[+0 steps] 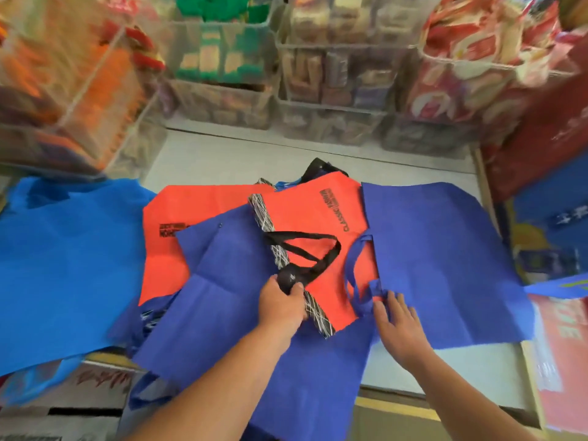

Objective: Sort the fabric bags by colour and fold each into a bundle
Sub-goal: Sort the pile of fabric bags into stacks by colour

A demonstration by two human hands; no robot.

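Behind, blurry clear plastic bins (334, 90) (snacks maybe?). Mid-pile, the orange fabric bag's (311, 214) black handles (332, 253) are being gripped by the left hand (283, 302); the royal-blue fabric bag (445, 249) is being pressed by the flat right hand (397, 326).

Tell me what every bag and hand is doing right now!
Left hand: grips the black handles of the top orange bag.
Right hand: flat, fingers straight, resting on the right dark blue bag.
Top orange bag: unfolded, lying on the pile.
Lower orange bag: flat, partly covered.
Middle dark blue bag: unfolded, creased.
Right dark blue bag: spread flat.
Light blue bag: spread out, unfolded.
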